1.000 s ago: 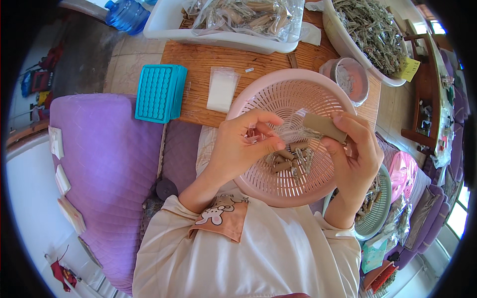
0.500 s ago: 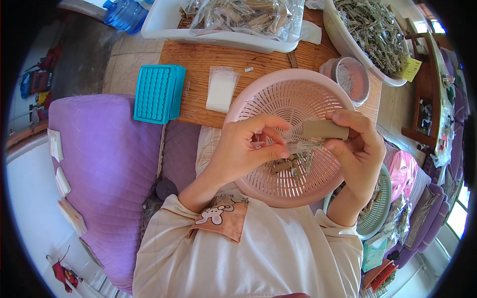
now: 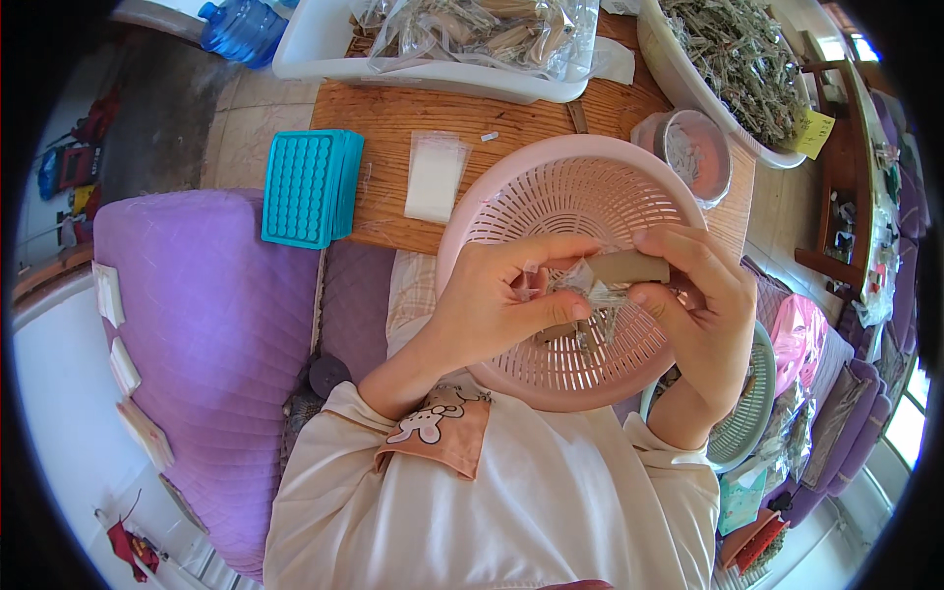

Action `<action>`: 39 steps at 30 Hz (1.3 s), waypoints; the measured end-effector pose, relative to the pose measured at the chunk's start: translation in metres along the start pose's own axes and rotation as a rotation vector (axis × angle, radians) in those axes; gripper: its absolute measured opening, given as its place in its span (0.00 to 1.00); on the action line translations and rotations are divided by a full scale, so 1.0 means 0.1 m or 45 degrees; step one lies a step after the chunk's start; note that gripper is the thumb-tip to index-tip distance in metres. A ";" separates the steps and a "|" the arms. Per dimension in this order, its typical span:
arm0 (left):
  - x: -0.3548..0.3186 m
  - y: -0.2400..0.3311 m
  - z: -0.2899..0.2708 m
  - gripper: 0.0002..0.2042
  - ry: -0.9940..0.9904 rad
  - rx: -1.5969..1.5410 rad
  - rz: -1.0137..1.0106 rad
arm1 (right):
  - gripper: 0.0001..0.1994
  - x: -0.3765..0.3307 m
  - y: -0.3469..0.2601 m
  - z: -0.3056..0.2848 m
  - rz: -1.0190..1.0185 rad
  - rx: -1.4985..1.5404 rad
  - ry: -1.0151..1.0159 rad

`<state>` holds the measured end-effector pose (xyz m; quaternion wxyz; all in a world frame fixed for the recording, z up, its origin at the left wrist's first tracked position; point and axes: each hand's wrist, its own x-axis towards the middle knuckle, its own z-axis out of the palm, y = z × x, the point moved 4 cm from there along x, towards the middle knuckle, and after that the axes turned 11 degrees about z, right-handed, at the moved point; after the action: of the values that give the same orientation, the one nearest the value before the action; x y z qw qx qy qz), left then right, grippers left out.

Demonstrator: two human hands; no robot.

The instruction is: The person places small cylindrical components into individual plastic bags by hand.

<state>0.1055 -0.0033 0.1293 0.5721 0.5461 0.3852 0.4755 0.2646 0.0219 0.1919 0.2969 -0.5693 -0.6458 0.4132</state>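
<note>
Over a pink slotted basket (image 3: 462, 246) my two hands are close together. Between the thumb and fingers of my left hand (image 3: 492, 300) is a small clear plastic bag (image 3: 575, 281), its film crumpled. My right hand (image 3: 706, 300) pinches a tan-brown cylinder (image 3: 634, 265), lying level, with a clear packet of thin dried bits (image 3: 612, 296) just under it. The cylinder's left end is at the bag; I cannot tell how far it reaches inside. Below, brown pieces (image 3: 559, 331) and small packets lie in the basket, partly hidden by my hands.
On the wooden table (image 3: 383, 108) are a stack of clear bags (image 3: 436, 177), teal trays (image 3: 310, 187), a white tub (image 3: 433, 74) of bagged pieces and a clear cup (image 3: 693, 157). A basin (image 3: 664, 69) of dried packets stands far right; a green basket (image 3: 733, 447) sits near right.
My hands have come closer together. The cylinder has moved left and tilted slightly, and its left end now meets the plastic bag in my left hand.
</note>
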 end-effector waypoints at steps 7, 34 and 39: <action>0.02 0.07 0.05 0.22 0.015 0.231 0.089 | 0.18 -0.01 -0.12 -0.02 -0.048 -0.302 0.081; 0.05 -0.15 -0.04 0.20 0.141 -0.633 -0.098 | 0.20 0.11 -0.01 0.05 -0.318 -0.128 -0.203; 0.04 -0.14 -0.06 0.19 0.111 -0.621 -0.061 | 0.13 0.13 0.11 0.00 -0.039 -0.011 -0.074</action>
<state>0.1026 0.0028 0.1156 0.6811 0.3614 0.2961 0.5637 0.2680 0.0350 0.1809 0.2817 -0.5484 -0.6646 0.4223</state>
